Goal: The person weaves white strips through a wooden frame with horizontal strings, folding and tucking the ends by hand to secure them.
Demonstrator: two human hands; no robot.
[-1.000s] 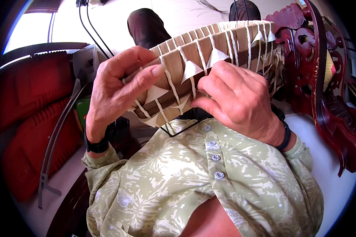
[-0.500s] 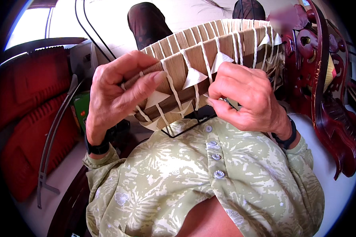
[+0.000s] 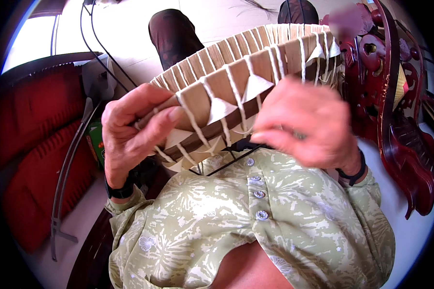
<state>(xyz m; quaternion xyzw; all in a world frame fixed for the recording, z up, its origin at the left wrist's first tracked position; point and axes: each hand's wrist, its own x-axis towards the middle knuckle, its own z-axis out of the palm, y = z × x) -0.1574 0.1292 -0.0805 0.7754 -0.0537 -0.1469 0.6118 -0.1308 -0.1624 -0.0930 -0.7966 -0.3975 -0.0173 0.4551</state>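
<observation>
A basket (image 3: 229, 84) of pale wood-like strips, laced with white cord and carrying a brown band and white triangular pieces, is tilted in front of my chest. Its left end is clamped between the thumb and fingers of my left hand (image 3: 140, 127). At the near side, my right hand (image 3: 301, 125) is closed in a pinch, blurred by motion. A thin loop of white cord (image 3: 246, 131) runs from the brown band to its fingertips. Whatever else those fingers hold is hidden.
A black wire frame (image 3: 231, 163) sits beneath the basket against my shirt. To the left are red slatted panels (image 3: 48, 159) and a grey metal stand (image 3: 65, 188). Carved dark-red furniture (image 3: 395, 130) rises close on the right. Dark-clothed knees (image 3: 176, 38) show beyond the basket.
The basket and my left hand have shifted left and slightly toward me. My right hand has moved a little and is now blurred, with a cord loop showing by its fingertips.
</observation>
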